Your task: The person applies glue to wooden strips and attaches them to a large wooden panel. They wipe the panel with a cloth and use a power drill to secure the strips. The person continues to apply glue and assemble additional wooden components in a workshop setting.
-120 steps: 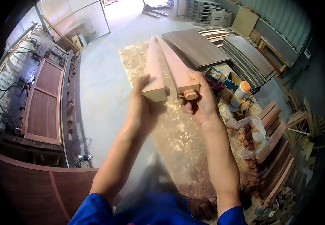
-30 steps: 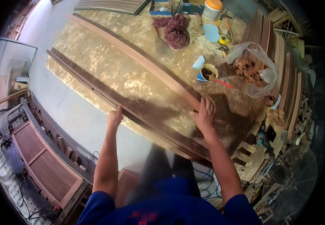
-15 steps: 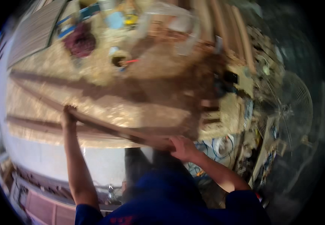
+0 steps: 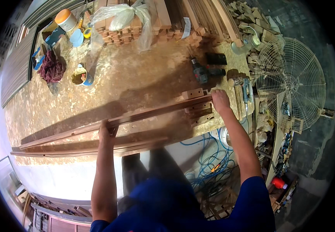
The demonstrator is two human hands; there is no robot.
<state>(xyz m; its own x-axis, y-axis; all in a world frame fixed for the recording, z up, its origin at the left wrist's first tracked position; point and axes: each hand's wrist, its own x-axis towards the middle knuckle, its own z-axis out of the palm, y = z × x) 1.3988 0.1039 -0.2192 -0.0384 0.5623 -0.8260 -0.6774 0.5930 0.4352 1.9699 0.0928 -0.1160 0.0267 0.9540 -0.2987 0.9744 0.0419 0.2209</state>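
- Brown panels [image 4: 18,67] lie at the far left corner of the bench [image 4: 136,69]; whether on it or on something beside it, I cannot tell. Their spot probably leaves the near edge for long pieces.
- Maroon rag [image 4: 51,69], bunched beside the panels, seemingly within easy reach.
- Orange-lidded tub [image 4: 67,23] stands toward the far edge, apparently out of the way.
- Small pot [image 4: 88,80] sits upright, nearer the middle, perhaps set there to be handy.
- Near strip [image 4: 59,153], long and wooden, lies along the near edge, its end reaching the left edge; nothing grips it.
- Left hand [image 4: 105,131] has its fingers curled round the held strip [image 4: 156,111] about midway, fingertips partly hidden; gripping there likely bears its weight. This strip slants over the bench, left end low by the left edge.
- Clear bag [image 4: 123,19] lies on the wood stack [image 4: 115,35] along the far edge.
- Drill [image 4: 199,71] lies toward the right edge, beyond the held strip, probably clear of it.
- Drilled block [image 4: 192,94] sits just behind the held strip, near its right end.
- Right hand [image 4: 220,99] closes over that end, fingers narrow on the wood, presumably to steer it.
- Fan [image 4: 291,83] stands past the right edge, facing the bench, perhaps for air.
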